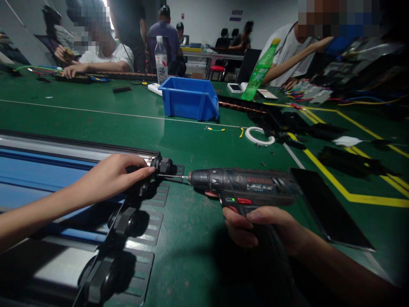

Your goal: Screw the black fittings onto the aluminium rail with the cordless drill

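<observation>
Your table [182,256] has a green top marked with yellow lines. At your left it carries a blue and silver unit [47,168]; at your right, a dark flat device [332,209]. Farther from you stand a blue bin [182,102], a clear bottle [161,62] and a green bottle [259,72], with a white ring [252,139] lying nearer you

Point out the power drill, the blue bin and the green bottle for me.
Power drill [244,184]: head view, on the middle of its housing.
Blue bin [185,105]: head view, on its near wall.
Green bottle [259,73]: head view, on the middle of its side.
</observation>
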Motion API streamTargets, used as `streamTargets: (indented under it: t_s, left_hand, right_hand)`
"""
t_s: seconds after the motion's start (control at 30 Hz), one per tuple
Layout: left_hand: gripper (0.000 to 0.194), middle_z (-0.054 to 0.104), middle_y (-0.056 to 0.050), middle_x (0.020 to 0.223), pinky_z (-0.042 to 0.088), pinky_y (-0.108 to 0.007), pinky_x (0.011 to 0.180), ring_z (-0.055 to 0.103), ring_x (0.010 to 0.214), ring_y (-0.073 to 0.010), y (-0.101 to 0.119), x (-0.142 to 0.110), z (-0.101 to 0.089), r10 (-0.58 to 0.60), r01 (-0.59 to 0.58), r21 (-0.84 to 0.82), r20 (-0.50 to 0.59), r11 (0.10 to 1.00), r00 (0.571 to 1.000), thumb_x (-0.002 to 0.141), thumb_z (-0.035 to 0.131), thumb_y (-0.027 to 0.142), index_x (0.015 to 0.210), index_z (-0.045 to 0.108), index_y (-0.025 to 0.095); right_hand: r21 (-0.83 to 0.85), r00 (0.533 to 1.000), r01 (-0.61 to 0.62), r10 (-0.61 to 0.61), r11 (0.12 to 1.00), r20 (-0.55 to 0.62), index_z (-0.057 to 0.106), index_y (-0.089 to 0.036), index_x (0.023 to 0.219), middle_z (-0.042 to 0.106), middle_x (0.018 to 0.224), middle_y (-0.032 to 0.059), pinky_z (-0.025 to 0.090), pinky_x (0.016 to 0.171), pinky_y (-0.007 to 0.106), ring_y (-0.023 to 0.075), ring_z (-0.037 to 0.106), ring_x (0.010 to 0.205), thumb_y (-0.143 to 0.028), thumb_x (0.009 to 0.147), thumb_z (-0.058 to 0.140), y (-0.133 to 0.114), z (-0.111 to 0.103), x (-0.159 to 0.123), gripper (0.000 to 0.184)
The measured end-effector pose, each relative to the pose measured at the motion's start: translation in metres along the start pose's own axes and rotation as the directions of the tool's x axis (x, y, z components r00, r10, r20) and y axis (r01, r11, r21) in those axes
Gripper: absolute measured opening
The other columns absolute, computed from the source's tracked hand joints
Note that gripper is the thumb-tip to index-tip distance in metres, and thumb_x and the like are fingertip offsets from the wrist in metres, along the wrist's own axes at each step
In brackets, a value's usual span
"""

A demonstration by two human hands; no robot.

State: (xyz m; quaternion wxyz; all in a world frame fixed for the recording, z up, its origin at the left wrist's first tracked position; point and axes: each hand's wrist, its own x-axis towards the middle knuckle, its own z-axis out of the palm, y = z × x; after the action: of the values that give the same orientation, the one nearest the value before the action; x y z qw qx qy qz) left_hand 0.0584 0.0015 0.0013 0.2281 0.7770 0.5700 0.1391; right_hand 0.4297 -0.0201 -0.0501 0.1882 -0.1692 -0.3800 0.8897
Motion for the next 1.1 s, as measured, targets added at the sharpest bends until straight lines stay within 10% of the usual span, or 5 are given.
streamTargets:
  t_s: [1.1]
  left_hand:
    - [0.041, 0.072, 0.001, 0.078, 0.039, -0.025, 0.063, 0.062, 0.068, -0.0162, -0.0002, 0.0, -0.0009, 0.007, -0.007, 0.01, -0.013, 1.0, 1.0, 0.098, 0.056, 0.054, 0.086, 0.075, 0.02]
  right_hand:
    - [0.007, 0.998, -0.054, 0.054, 0.999, -0.011, 0.056, -0.015, 0.088, 0.051, 0.071, 0.0034, 0.035, 0.062, 0.025, 0.0151, 0.045, 0.064, -0.038, 0.085, 0.062, 0.0002, -0.0006, -0.0014, 0.024]
